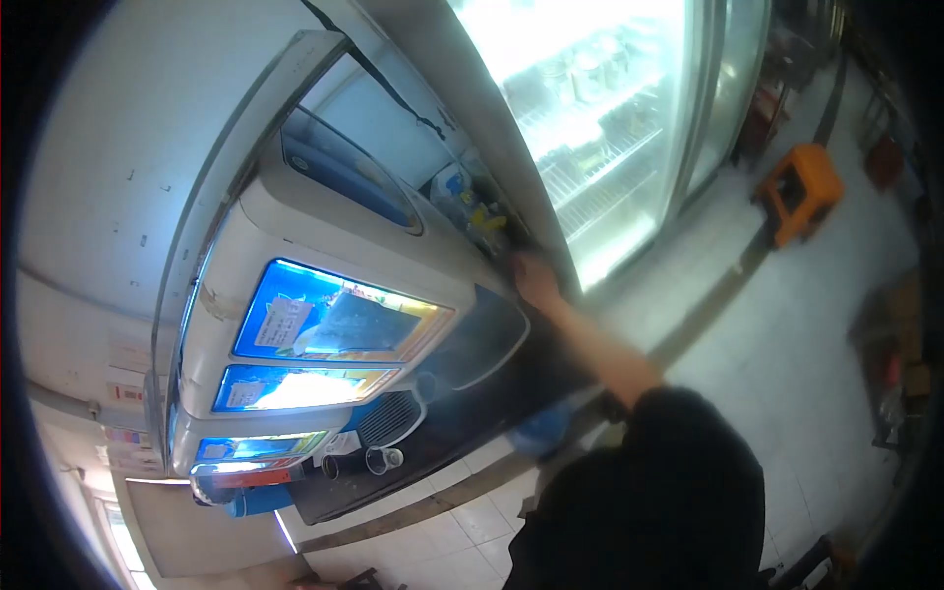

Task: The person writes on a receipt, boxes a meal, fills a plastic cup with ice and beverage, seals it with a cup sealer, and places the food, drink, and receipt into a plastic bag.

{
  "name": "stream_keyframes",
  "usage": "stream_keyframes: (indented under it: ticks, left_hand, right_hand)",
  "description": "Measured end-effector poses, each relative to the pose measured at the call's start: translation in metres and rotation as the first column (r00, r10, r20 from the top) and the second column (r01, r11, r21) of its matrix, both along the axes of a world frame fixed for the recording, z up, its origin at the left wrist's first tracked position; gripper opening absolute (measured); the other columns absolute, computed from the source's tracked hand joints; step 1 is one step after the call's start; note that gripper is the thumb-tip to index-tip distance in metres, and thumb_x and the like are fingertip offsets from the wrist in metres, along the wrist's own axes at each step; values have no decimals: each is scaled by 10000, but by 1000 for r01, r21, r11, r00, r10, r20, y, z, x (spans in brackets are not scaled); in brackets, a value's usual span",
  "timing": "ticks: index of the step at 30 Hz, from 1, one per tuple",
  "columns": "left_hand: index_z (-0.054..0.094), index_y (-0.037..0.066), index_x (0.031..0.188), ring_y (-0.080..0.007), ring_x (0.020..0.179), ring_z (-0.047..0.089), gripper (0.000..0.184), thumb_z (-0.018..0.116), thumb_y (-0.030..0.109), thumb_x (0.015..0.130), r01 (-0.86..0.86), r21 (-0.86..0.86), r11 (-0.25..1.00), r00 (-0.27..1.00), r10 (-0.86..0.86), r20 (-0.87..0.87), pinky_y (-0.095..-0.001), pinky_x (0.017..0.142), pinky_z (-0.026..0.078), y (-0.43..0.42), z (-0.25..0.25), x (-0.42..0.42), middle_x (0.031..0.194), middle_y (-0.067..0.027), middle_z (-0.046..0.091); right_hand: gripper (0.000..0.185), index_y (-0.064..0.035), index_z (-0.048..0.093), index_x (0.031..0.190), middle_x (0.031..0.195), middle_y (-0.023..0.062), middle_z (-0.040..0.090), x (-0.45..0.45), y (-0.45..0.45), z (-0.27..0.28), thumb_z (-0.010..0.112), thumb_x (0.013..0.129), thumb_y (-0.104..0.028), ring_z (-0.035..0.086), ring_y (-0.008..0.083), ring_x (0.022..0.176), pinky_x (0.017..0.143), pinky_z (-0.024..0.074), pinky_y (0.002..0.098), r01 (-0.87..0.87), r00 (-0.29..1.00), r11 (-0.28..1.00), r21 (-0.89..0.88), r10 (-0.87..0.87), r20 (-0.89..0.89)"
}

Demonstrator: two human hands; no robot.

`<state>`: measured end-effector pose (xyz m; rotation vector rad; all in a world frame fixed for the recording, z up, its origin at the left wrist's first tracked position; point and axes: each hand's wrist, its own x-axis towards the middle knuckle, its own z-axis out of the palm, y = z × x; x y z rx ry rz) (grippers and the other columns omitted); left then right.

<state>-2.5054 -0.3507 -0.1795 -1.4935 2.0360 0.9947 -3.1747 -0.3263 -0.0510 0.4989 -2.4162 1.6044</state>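
Note:
My right hand (534,280) reaches into the narrow gap between a drink dispenser (226,256) and a lit display fridge (536,162). Its fingers are blurred and partly hidden in shadow, so what they touch does not show. Just beyond them are a yellow item (487,218) and a crumpled clear and blue plastic bag (452,187). The dispenser has glowing blue panels and stands on a dark counter (462,423). My left hand is out of view.
Near the dispenser's drip tray (388,418) lie a clear cup (383,460) and a dark cup (337,466). Jars (587,74) stand on the fridge shelves. An orange stool-like object (806,187) is on the pale floor (747,324). A blue object (541,431) sits beside the counter.

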Motion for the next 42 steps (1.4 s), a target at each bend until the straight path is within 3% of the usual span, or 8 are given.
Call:
stream_keyframes:
  ticks: [5,24,26,30,31,33,40,42]
  left_hand:
    - [679,98,979,-295,842,671,213,581,256,873,-52,-3,999,998,52,-29,-414,687,526,19,6,-7,925,-136,690]
    - [679,72,972,-312,851,676,231,594,261,869,-79,6,997,997,79,9,-439,664,523,83,-14,-19,905,-178,686]
    - [678,69,971,-313,852,676,233,596,262,869,51,-37,998,999,-51,13,-442,662,522,92,-21,-12,903,-183,686]
    - [678,64,970,-317,854,677,238,599,263,868,534,-394,749,816,-578,8,-447,657,522,99,-40,2,898,-192,685]
    - [666,13,1010,-355,919,665,299,580,275,896,186,-337,923,947,-259,-187,-452,744,514,91,-34,-24,950,-211,684]
    - [653,-34,1066,-322,965,666,327,585,256,929,-321,-163,933,813,183,-553,-405,852,499,82,106,-165,992,-206,691]
    - [377,-1,1403,-232,1146,577,557,626,171,935,-14,282,959,223,277,-934,-368,998,456,66,268,-378,1268,-144,573]
    - [308,-9,1441,-266,1189,557,706,695,198,889,49,309,950,261,286,-922,-380,1011,448,58,290,-385,1285,-175,565]
  right_hand:
    - [294,-1,623,1131,993,225,663,-62,-60,-22,509,926,-179,635,374,961,855,504,457,11,990,896,445,-73,122]
    - [547,-30,496,1333,1059,256,627,-15,-9,-8,580,880,-324,642,393,910,773,523,492,24,978,932,362,53,-202]
    - [572,-27,488,1340,1061,245,628,2,10,14,598,871,-334,643,397,901,763,523,492,85,922,926,367,66,-381]
    - [587,-16,484,1312,1137,239,593,52,70,48,698,810,-234,606,372,1014,834,504,466,-21,993,962,274,53,-107]
    - [573,-11,487,1295,1154,231,578,67,85,53,719,802,-187,591,347,1052,865,496,444,13,984,997,77,1,-179]
    - [546,-6,489,1275,1161,209,563,107,110,67,725,809,-164,573,317,1076,891,481,417,32,999,999,-20,-33,-36]
    - [573,-8,407,1318,1219,127,495,214,154,86,710,846,-128,527,230,1112,951,443,363,-391,810,749,-534,556,187]
    - [614,-14,364,1361,1255,127,479,221,161,129,696,853,-109,514,235,1163,986,436,369,-581,798,779,-237,602,23]
